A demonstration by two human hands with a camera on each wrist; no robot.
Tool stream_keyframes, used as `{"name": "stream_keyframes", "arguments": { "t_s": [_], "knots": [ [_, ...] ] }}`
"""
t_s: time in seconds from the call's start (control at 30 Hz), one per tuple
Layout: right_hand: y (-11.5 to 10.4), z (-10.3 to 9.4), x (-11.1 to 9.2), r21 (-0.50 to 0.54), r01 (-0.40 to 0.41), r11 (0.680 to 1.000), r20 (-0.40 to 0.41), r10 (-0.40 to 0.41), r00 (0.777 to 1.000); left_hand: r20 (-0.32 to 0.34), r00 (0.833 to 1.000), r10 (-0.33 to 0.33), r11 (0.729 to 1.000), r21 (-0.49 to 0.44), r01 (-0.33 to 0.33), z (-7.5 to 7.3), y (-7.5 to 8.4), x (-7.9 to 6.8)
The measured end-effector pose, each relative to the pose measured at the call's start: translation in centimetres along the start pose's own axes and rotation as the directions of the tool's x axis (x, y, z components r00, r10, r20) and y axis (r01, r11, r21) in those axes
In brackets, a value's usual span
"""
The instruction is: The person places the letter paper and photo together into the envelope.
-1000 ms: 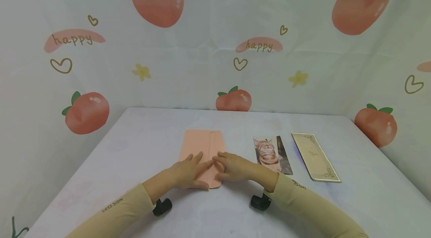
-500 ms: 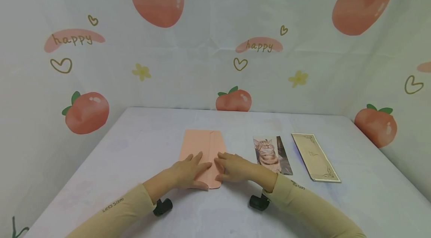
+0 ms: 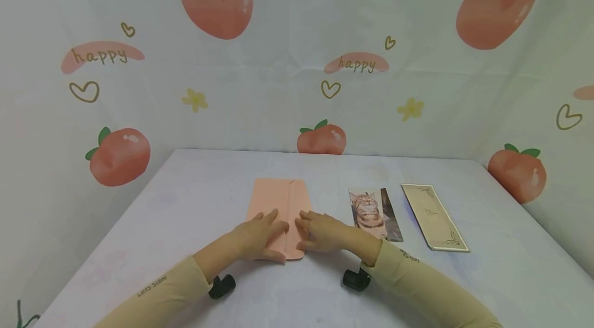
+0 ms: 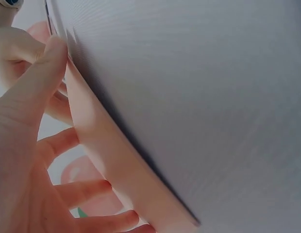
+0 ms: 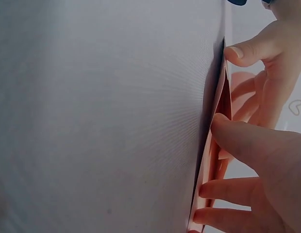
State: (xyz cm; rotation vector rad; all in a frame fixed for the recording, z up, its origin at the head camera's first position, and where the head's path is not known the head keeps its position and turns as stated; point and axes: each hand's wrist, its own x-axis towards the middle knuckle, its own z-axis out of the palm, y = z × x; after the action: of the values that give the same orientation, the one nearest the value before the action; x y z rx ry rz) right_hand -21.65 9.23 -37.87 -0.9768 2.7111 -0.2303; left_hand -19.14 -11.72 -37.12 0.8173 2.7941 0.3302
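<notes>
A pink paper envelope point(image 3: 274, 194) lies flat on the table, a long crease running down its right half. My left hand point(image 3: 256, 238) rests on its near left part, fingers spread, with the thumb along the near edge. On the right part, the fingertips of my right hand point(image 3: 325, 231) touch the surface beside the crease. Seen from the left wrist, the left fingertips point(image 4: 104, 187) lie along the pink paper point(image 4: 121, 160). In the right wrist view, the right thumb point(image 5: 233, 133) touches the near edge, where the paper layers point(image 5: 221, 109) stand slightly apart.
To the right lies a cat picture card point(image 3: 371, 214), partly behind the right forearm. Farther right is a gold card with a decorated border point(image 3: 433, 217). Black wrist cameras point(image 3: 223, 287) hang under both wrists. A fruit-print cloth point(image 3: 260, 111) stands behind the table point(image 3: 209, 178).
My left hand has slid slightly left over the envelope, its index fingertip leaving the right hand's fingers, so a small gap shows between the hands. The right hand has barely moved.
</notes>
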Motion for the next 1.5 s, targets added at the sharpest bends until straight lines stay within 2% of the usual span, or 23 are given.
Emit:
{"name": "stream_keyframes", "arguments": {
  "t_s": [0.27,0.7,1.07,1.2,1.33,1.5],
  "knots": [
    [0.0,0.0,0.0,0.0,-0.003,1.0,0.009,0.003,1.0,-0.004,1.0,-0.003,1.0,-0.006,0.003,-0.1,-0.2,-0.2],
    [0.3,0.0,-0.1,0.011,0.01,1.0,0.007,-0.01,1.0,-0.055,0.996,0.064,0.998,0.019,-0.063,-0.3,-0.3,-0.3],
    [1.0,-0.2,-0.1,0.096,0.038,0.995,-0.018,-0.036,0.999,-0.045,0.997,0.061,0.998,0.007,-0.061,-0.4,-0.4,-0.1],
    [1.6,-0.4,-0.3,0.132,0.101,0.986,-0.089,-0.09,0.992,-0.048,0.997,0.055,0.998,0.005,-0.055,-0.3,-0.5,-0.1],
    [2.1,-0.8,-0.7,0.138,0.187,0.973,-0.2,-0.158,0.967,-0.049,0.997,0.059,0.998,0.011,-0.059,-0.2,-0.6,0.0],
    [2.9,-1.1,-1.5,0.219,0.185,0.958,-0.28,-0.12,0.952,-0.04,0.998,0.054,0.999,0.01,-0.053,-0.1,-0.7,0.1]
  ]
}}
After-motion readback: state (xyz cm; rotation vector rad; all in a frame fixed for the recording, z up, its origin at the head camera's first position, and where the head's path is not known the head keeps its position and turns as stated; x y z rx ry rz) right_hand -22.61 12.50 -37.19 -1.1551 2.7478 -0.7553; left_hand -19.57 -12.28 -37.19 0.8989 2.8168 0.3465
